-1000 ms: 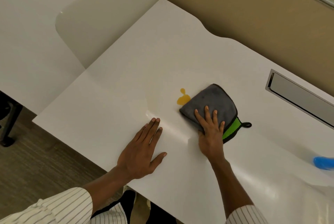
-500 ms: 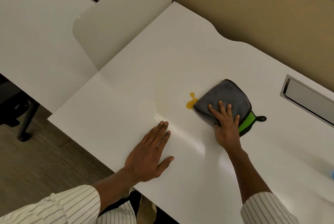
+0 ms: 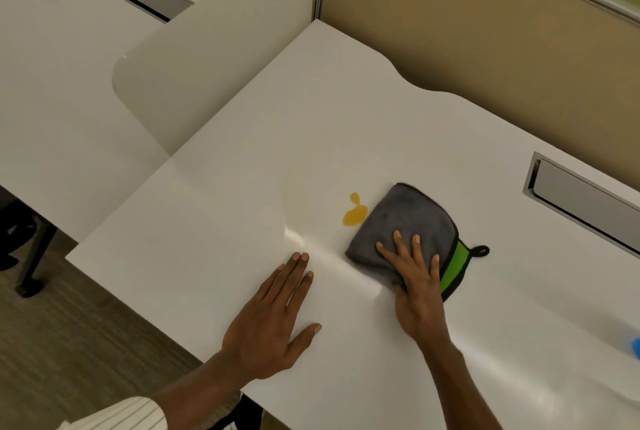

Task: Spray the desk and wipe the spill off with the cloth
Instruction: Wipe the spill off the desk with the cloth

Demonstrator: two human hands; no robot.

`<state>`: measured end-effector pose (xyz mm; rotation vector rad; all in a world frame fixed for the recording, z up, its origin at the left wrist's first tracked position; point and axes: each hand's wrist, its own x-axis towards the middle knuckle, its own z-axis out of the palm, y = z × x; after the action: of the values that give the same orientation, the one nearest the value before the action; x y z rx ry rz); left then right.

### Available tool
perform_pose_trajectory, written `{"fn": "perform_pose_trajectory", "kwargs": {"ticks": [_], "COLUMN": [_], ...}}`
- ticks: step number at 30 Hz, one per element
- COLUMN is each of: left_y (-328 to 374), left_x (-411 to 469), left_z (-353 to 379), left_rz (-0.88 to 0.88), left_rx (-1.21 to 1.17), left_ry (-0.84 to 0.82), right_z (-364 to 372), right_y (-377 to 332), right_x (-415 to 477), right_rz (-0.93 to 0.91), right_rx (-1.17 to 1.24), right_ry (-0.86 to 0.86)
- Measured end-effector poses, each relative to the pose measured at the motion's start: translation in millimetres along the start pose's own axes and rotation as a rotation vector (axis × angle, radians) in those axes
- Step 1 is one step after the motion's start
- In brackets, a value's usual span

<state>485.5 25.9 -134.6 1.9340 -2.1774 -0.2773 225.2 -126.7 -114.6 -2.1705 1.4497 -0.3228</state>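
A small yellow spill lies on the white desk. A folded grey cloth with a green and black edge and a black loop touches the spill's right side. My right hand presses flat on the cloth's near part, fingers spread toward the spill. To its left, my left hand rests palm down on the bare desk with nothing in it. A blue piece of the spray bottle shows at the right edge; the rest of it is out of view.
A metal cable hatch is set into the desk at the back right. Tan partition walls stand behind, and a rounded white divider stands on the left. A neighbouring desk carries cables. The desk's front edge runs just behind my wrists.
The camera view has shifted. The cloth has slipped slightly back from the spill, so a little more yellow shows. My left hand has stayed flat in the same spot.
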Motion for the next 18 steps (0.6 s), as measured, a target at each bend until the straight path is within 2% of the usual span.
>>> {"fn": "perform_pose_trajectory", "kwargs": {"ticks": [7, 10, 15, 18], "left_y": [-0.2, 1.0, 1.6, 1.2], "left_x": [0.0, -1.8, 0.0, 1.1], "left_z": [-0.2, 0.3, -0.5, -0.2], "left_rz": [0.016, 0.012, 0.008, -0.001], "left_rx": [-0.022, -0.033, -0.025, -0.032], "left_ry": [0.012, 0.011, 0.005, -0.01], "right_z": [-17.3, -8.9, 21.7, 25.3], "right_y": [10.0, 0.2, -28.9, -29.2], "right_x": [76.9, 53.3, -30.1, -30.3], "right_rz": [0.09, 0.094, -0.011, -0.02], "right_rx": [-0.048, -0.059, -0.08, -0.059], "right_ry": [0.015, 0.003, -0.007, 0.004]}}
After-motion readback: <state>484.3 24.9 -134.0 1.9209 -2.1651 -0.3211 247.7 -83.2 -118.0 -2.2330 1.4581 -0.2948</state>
